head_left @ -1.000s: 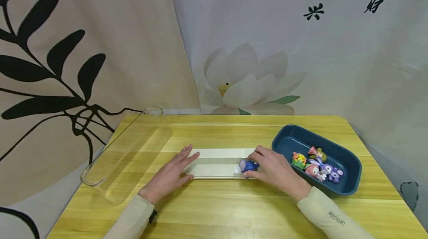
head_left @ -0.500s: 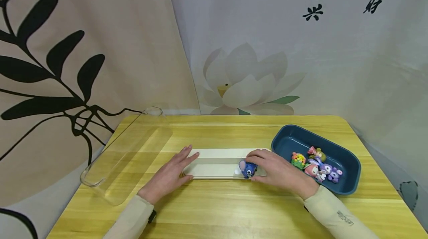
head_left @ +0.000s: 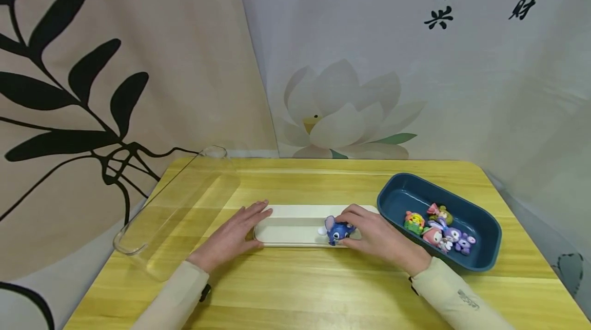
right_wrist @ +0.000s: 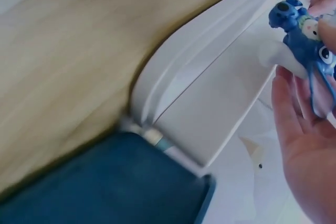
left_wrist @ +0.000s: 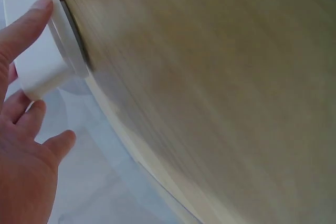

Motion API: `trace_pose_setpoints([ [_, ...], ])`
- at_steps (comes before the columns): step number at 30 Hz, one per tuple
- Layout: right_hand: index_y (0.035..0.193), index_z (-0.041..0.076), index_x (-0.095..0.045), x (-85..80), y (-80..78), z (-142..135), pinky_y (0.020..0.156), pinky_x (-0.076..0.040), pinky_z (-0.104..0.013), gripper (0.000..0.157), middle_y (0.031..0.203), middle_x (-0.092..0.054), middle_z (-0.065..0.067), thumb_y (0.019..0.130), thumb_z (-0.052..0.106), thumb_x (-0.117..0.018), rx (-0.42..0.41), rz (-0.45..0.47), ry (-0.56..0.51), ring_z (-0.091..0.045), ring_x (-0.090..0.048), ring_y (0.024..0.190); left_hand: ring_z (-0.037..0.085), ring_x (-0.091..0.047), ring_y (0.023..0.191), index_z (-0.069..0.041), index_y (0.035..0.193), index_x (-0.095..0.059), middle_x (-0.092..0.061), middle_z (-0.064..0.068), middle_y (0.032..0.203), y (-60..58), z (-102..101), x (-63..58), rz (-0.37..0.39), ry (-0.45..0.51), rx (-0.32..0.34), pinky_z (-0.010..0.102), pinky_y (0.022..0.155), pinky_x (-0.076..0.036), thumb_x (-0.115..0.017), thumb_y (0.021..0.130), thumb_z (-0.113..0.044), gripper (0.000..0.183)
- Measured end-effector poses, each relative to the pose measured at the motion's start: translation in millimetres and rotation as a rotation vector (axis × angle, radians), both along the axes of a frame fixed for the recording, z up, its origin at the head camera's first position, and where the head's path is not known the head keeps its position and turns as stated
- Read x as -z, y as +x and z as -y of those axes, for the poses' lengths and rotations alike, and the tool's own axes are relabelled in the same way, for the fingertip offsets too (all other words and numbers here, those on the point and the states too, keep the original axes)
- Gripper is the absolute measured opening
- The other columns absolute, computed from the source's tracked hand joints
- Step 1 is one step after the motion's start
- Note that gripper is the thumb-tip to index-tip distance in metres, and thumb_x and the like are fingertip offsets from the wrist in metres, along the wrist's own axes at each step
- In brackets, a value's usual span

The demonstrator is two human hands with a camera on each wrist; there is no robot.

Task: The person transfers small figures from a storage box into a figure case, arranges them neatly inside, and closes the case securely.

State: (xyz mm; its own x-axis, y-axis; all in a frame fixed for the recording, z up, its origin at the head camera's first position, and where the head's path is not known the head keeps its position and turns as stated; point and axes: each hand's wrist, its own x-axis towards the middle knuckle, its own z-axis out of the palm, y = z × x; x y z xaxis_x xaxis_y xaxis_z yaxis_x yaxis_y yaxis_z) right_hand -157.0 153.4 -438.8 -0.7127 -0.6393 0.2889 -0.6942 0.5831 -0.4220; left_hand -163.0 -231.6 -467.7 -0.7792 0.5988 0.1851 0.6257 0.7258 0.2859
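Blue figurine [head_left: 338, 231], pinched in right hand [head_left: 383, 235] over white tray [head_left: 291, 236], shifted slightly toward 9 o'clock since half a second ago. Left hand [head_left: 231, 237], fingers wide, touches tray's 9 o'clock end. Toy bin [head_left: 400, 197] crowds 3 o'clock.

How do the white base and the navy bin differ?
Shape: the white base is long and narrow; the navy bin is wider.
Angle: the white base lies straight across in the head view; the navy bin sits slanted.
Load: the right hand holds one blue figurine over the white base; the navy bin contains several figurines.
Shared: both are on the wooden table.
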Motion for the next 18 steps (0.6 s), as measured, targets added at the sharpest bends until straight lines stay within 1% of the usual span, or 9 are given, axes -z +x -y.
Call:
trace_pose_setpoints([
  [2, 0.121, 0.010, -0.072, -1.2, 0.1, 7.6, 0.085, -0.062, -0.029, 0.040, 0.115, -0.064, 0.002, 0.087, 0.025, -0.086, 0.007, 0.015, -0.023, -0.010, -0.064, 0.099, 0.029, -0.032, 0.153, -0.011, 0.157, -0.045, -0.031, 0.007, 0.168, -1.4, 0.9, 0.1, 0.023, 0.010, -0.001, 0.054, 0.123, -0.030, -0.087, 0.084, -0.027, 0.085],
  [4, 0.121, 0.010, -0.072, -2.4, 0.0, 16.3, 0.086, -0.062, -0.030, 0.040, 0.115, -0.064, 0.002, 0.087, 0.026, -0.087, 0.012, 0.031, -0.037, -0.010, -0.064, 0.099, 0.030, -0.029, 0.154, -0.013, 0.158, -0.045, -0.027, 0.005, 0.170, -2.5, 1.6, 0.0, 0.053, 0.015, -0.006, 0.052, 0.123, -0.032, -0.087, 0.084, -0.027, 0.086],
  [8, 0.121, 0.011, -0.072, -4.5, -0.4, 34.9, 0.087, -0.062, -0.030, 0.042, 0.115, -0.064, 0.002, 0.087, 0.028, -0.087, 0.024, 0.069, -0.058, -0.010, -0.064, 0.098, 0.031, -0.036, 0.151, -0.018, 0.159, -0.044, -0.021, 0.001, 0.172, -4.0, 1.6, -0.4, 0.144, 0.040, -0.038, 0.049, 0.116, -0.043, -0.086, 0.085, -0.026, 0.085],
  [10, 0.123, 0.011, -0.071, -5.4, -1.1, 43.7, 0.087, -0.061, -0.030, 0.043, 0.115, -0.063, 0.002, 0.087, 0.030, -0.086, 0.027, 0.096, -0.069, -0.010, -0.063, 0.098, 0.031, -0.039, 0.149, -0.020, 0.159, -0.043, -0.022, -0.001, 0.172, -4.7, 1.3, -0.1, 0.187, 0.053, -0.057, 0.049, 0.115, -0.045, -0.086, 0.086, -0.025, 0.084],
  [11, 0.123, 0.012, -0.071, -5.7, -1.5, 47.9, 0.087, -0.061, -0.030, 0.043, 0.116, -0.063, 0.003, 0.087, 0.030, -0.086, 0.028, 0.107, -0.074, -0.010, -0.063, 0.099, 0.031, -0.040, 0.148, -0.021, 0.159, -0.043, -0.022, -0.002, 0.172, -5.0, 1.2, 0.1, 0.209, 0.061, -0.068, 0.048, 0.115, -0.045, -0.086, 0.086, -0.024, 0.085],
  [13, 0.124, 0.012, -0.071, -5.9, -2.6, 55.4, 0.087, -0.061, -0.030, 0.044, 0.116, -0.062, 0.004, 0.087, 0.031, -0.086, 0.028, 0.122, -0.086, -0.009, -0.062, 0.099, 0.030, -0.037, 0.150, -0.020, 0.161, -0.040, -0.022, -0.002, 0.171, -5.8, 0.9, 0.7, 0.243, 0.076, -0.082, 0.047, 0.118, -0.041, -0.086, 0.086, -0.023, 0.088],
  [18, 0.124, 0.012, -0.071, -4.7, -6.8, 72.4, 0.087, -0.060, -0.029, 0.044, 0.115, -0.062, 0.004, 0.087, 0.030, -0.086, 0.019, 0.124, -0.103, -0.009, -0.062, 0.099, 0.029, -0.033, 0.152, -0.012, 0.162, -0.034, -0.025, 0.002, 0.171, -6.6, 0.7, 2.7, 0.267, 0.120, -0.089, 0.045, 0.121, -0.035, -0.088, 0.083, -0.019, 0.096],
])
